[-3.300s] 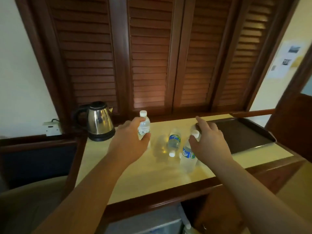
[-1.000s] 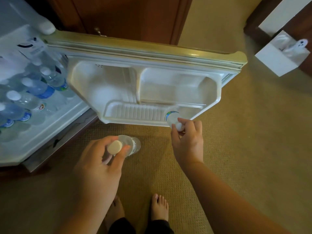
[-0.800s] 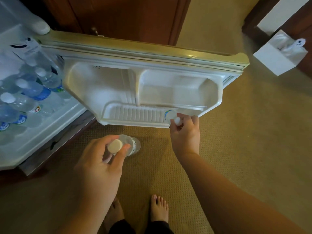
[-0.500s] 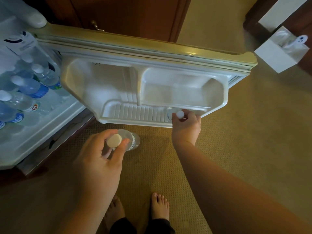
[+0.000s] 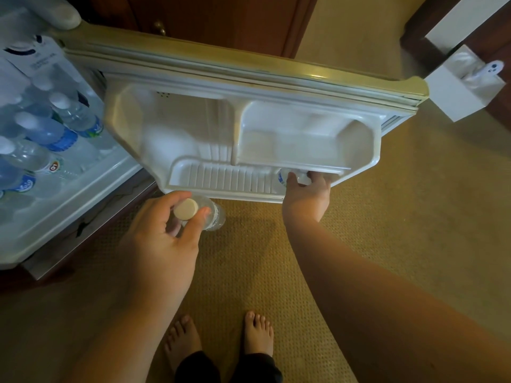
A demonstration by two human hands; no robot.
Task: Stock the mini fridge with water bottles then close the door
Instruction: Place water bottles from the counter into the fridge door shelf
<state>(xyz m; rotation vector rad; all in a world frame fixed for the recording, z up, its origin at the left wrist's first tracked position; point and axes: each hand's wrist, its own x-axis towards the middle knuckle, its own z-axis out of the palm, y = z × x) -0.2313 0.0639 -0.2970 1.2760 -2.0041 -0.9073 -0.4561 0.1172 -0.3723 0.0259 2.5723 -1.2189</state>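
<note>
The mini fridge door [image 5: 249,78] stands wide open in front of me, its white inner shelves facing up. My right hand [image 5: 305,197] grips a water bottle [image 5: 284,176] by its top, and the bottle sits low in the right end of the bottom door shelf [image 5: 221,179], mostly hidden by my fingers. My left hand [image 5: 163,239] holds a second water bottle [image 5: 213,215] by its white cap, hanging over the carpet just in front of the door. Several water bottles [image 5: 55,134] lie inside the fridge cabinet at the left.
A white bin with a liner [image 5: 464,84] stands on the carpet at the upper right. A dark wooden cabinet door [image 5: 221,20] is behind the fridge door. My bare feet [image 5: 221,338] are on the tan carpet below.
Earlier I took two bottles from the counter. In the last second my right hand lowered its bottle deeper into the bottom door shelf; my left hand moved slightly toward the door.
</note>
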